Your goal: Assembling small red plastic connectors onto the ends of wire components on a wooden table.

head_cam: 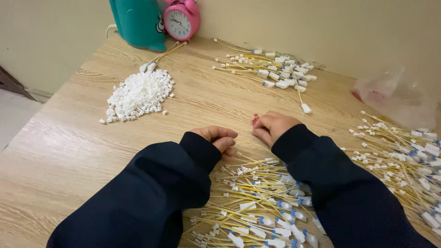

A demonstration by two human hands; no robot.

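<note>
So the red bit (255,120) sat on the table (69,151) right at the fingertips of the right hand (272,126), which was curled over, knuckles up. Looked like it was touching or pinching that red thing, but I honestly couldn't tell which. The left hand (218,137) was just beside it, fingers curled in toward the palm, and whether it held anything was hidden from me. Both arms were in dark sleeves (151,193).

Right under the wrists lay a heap of yellow wires (250,202) with white and blue ends. Another wire heap (404,156) was spread out to the right, and a third one (271,69) farther back. A white pile (139,94) of small plastic pieces sat off to the left. Back by the wall stood a pink clock (182,19) next to a teal thing (138,23), and a clear bag (395,94) lay at the far right.
</note>
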